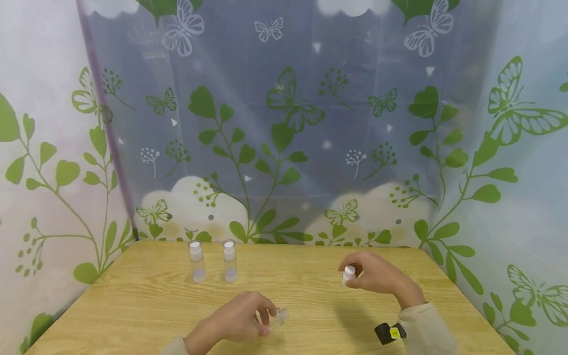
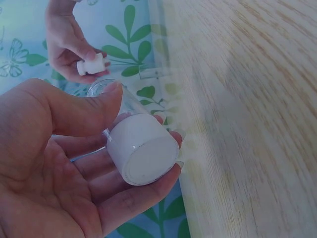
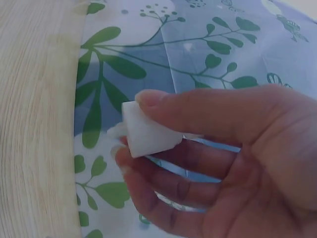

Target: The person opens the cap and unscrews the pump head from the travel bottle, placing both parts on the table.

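Observation:
My left hand (image 1: pixel 244 315) holds a small clear bottle (image 2: pixel 141 148) with a thick white base, thumb on one side and fingers on the other. The bottle lies tilted over the table, its clear neck (image 1: pixel 282 315) pointing right in the head view. Higher up and to the right, my right hand (image 1: pixel 377 273) pinches a white pump top (image 3: pixel 148 131) between thumb and fingers. A small nozzle sticks out from one end of that top. Bottle and pump top are well apart.
Two clear bottles with white pump tops, a left one (image 1: pixel 197 261) and a right one (image 1: pixel 230 261), stand upright at the back left of the wooden table (image 1: pixel 151 301). Patterned curtains (image 1: pixel 284 162) rise behind and beside the table. A black strap device (image 1: pixel 389 334) sits at the right sleeve.

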A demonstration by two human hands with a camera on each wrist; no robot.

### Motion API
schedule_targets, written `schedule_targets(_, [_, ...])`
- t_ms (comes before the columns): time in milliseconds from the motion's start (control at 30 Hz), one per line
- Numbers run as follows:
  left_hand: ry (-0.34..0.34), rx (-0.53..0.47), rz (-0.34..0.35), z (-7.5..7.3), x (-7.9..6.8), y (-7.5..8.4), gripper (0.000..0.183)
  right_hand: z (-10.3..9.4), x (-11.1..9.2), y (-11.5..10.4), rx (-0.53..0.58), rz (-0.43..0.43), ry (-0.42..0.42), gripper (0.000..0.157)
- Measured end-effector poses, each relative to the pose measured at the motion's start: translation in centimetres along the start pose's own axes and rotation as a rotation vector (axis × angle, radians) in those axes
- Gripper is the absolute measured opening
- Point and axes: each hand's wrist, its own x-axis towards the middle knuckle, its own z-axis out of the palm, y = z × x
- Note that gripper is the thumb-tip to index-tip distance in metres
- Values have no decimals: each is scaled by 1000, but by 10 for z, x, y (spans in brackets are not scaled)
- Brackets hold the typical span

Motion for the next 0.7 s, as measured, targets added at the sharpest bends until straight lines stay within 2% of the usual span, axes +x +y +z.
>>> schedule_targets(133, [-3, -2, -1, 0, 0, 0, 32, -3, -3, 5, 18, 47, -11, 34])
schedule_targets(300, [-8, -16, -5, 0, 0, 0, 33, -5, -8, 12, 1, 107, -14, 36])
schedule_targets(533, [-13, -14, -8, 0, -1, 0, 33, -2, -11, 23, 43, 305, -17, 34])
schedule_targets(700, [-15, -16, -13, -1, -1, 1, 33, 1, -12, 30, 64, 380, -3, 31])
